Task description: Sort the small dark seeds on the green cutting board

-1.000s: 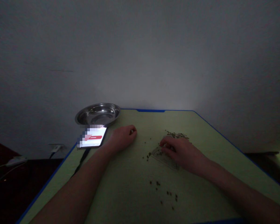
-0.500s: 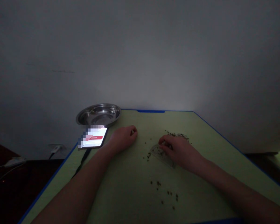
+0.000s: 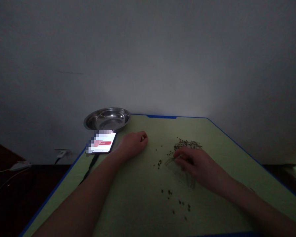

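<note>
Many dark bits (image 3: 187, 144) heaped toward bench (image 3: 140, 197) far right corner, strays toward near edge | right hand (image 3: 203, 166): fingers closed on blurred clear piece (image 3: 181, 173) — just nearer than heap | left hand (image 3: 132, 144): fingers curled closed, contents unclear — beside phone (image 3: 105, 144) at left edge | metal basin (image 3: 110, 123): far left corner

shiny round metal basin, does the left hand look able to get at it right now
Probably yes: the left hand is close to the basin, and only pale-green tabletop shows directly between them.
</note>
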Available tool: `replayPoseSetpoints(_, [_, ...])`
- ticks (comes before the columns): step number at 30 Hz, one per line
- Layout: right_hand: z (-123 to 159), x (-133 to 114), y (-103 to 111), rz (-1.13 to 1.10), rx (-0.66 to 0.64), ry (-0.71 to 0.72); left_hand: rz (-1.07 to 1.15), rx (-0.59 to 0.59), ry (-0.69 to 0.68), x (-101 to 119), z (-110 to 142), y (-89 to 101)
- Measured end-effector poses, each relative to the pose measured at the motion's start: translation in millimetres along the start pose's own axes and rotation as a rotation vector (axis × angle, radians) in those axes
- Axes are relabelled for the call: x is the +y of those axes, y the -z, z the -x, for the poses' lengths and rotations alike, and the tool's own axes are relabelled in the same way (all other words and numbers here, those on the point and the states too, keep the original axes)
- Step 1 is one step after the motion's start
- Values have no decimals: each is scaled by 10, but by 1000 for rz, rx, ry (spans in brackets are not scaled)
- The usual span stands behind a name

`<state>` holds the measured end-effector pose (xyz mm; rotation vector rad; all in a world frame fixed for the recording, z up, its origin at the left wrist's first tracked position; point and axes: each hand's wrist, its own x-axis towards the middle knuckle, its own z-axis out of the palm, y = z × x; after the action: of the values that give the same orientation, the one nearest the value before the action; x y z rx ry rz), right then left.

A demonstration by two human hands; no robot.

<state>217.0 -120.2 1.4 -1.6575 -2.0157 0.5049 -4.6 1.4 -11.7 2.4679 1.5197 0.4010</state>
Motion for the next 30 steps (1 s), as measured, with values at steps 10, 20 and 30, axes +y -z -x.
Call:
replayPoseSetpoints(10, [3,-91,-77,3,-14,-2,9,9,-4,-17,0,-13])
replayPoseSetpoints(20, [-19,-91,-46,24,5,-15,17,2,0,9,12,8])
replayPoseSetpoints(30, [-45,59,16,128,34,-20,13,-15,0,10,6,13])
